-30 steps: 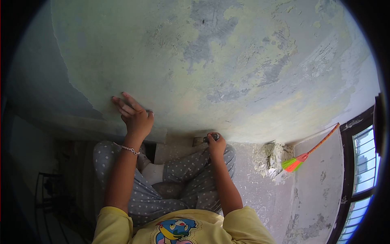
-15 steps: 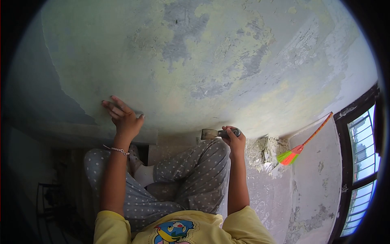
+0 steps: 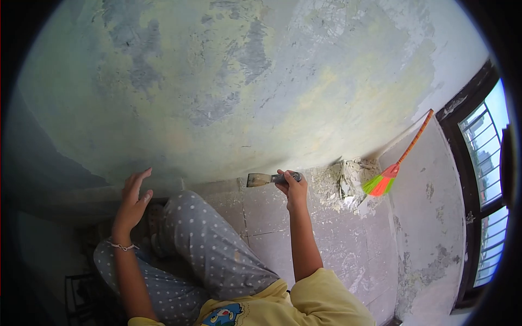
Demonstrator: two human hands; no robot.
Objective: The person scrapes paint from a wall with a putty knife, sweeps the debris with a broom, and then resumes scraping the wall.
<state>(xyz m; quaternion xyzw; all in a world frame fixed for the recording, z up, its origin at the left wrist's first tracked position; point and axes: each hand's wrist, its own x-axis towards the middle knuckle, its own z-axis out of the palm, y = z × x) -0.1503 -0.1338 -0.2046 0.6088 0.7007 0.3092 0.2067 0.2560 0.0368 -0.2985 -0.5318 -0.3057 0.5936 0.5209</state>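
Note:
A paint scraper [image 3: 261, 180] with a flat, stained blade and a dark handle is gripped in my right hand [image 3: 292, 187]. Its blade points left, low in front of the wall [image 3: 179, 81]. That wall carries patches of yellowish, grey and bluish paint, with rough scraped areas. My left hand [image 3: 132, 201], a bracelet at its wrist, is raised near the bottom of the wall, beside my knee. Its fingers are stretched and the thumb stands apart, with nothing in it.
A heap of paint flakes [image 3: 350, 182] lies on the floor at the wall's foot. Next to it a broom [image 3: 387, 179] with green and orange bristles leans in the corner. A barred window [image 3: 481, 146] is at the right. Crumbs dot the tiled floor [image 3: 272, 247].
My view has swung right, showing more floor and window. The left hand has come down off the wall. The right hand still grips the scraper, now farther from my knee.

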